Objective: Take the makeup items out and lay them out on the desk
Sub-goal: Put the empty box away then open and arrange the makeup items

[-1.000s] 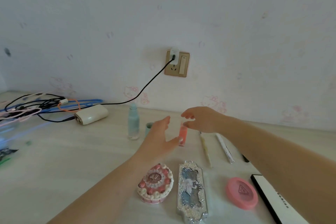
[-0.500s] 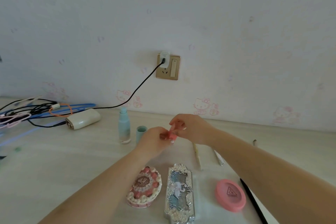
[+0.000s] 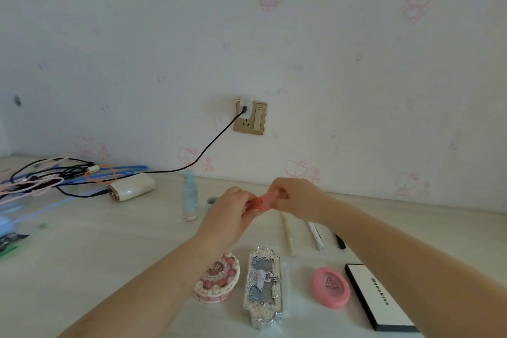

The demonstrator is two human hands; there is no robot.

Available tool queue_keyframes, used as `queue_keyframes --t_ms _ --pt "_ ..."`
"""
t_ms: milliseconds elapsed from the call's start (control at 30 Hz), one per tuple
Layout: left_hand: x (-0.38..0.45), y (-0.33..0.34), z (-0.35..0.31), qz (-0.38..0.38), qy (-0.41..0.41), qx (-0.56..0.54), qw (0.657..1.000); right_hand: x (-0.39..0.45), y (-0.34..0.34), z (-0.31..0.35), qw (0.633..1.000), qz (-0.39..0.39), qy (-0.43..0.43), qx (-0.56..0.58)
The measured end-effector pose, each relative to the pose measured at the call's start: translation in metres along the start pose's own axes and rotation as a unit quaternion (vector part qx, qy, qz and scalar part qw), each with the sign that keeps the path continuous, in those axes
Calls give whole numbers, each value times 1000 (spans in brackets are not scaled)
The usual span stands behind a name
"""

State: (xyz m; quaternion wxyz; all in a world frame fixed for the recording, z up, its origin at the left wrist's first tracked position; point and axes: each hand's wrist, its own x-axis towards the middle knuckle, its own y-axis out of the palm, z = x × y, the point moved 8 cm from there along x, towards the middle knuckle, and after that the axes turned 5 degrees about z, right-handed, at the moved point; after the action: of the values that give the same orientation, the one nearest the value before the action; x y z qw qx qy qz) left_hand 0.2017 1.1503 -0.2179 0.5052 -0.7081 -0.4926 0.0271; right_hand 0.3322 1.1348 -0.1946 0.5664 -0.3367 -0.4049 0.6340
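Above the middle of the pale wood-grain desk [image 3: 82, 255] I see both of my hands meeting on one small pink tube [image 3: 263, 200], lifted clear of the surface. My left hand [image 3: 230, 211] pinches its lower end and my right hand [image 3: 296, 197] is curled around the upper end, fingers pressed together on it — whether a cap is on or off I cannot tell.

Laid out on the desk I count several makeup pieces. Nearest me, in a row from left to right: one round pink cake-shaped compact with cream trim [image 3: 216, 278], one long silver ornate palette with a blue lid [image 3: 262, 287], one flat round pink compact [image 3: 330, 287], and one long black-edged white palette box [image 3: 380, 296]. Behind those lie three slim pencils side by side — one cream [image 3: 286, 236], one white [image 3: 315, 236], one black [image 3: 340, 241]. Left of my hands stand one tall pale-blue clear bottle [image 3: 189, 196] and one short teal cylinder [image 3: 211, 202], partly hidden.

Further left sit one white power bank [image 3: 131, 186] and a tangle of cables [image 3: 49, 175]; one black cord [image 3: 214, 143] runs up to the gold wall socket [image 3: 250, 117].
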Motion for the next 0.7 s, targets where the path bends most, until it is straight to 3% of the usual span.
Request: queue_keyframes --t_ms 100,300,433,600,700 --pt "-6 -5 -2 0 -5 -3 1000 -10 -1 15 998 7 -59 -36" --pt "-13 -15 -7 -10 5 0 1000 -16 -3 13 998 1 50 34" --pt "-16 -21 -4 -8 11 9 1000 -20 -4 24 999 15 31 -12" --pt "-19 -25 -1 -15 -7 -15 1000 -26 -9 44 996 -6 -55 -72" --pt "-20 -26 -4 -17 -4 -24 1000 -22 -1 39 997 14 -7 -71"
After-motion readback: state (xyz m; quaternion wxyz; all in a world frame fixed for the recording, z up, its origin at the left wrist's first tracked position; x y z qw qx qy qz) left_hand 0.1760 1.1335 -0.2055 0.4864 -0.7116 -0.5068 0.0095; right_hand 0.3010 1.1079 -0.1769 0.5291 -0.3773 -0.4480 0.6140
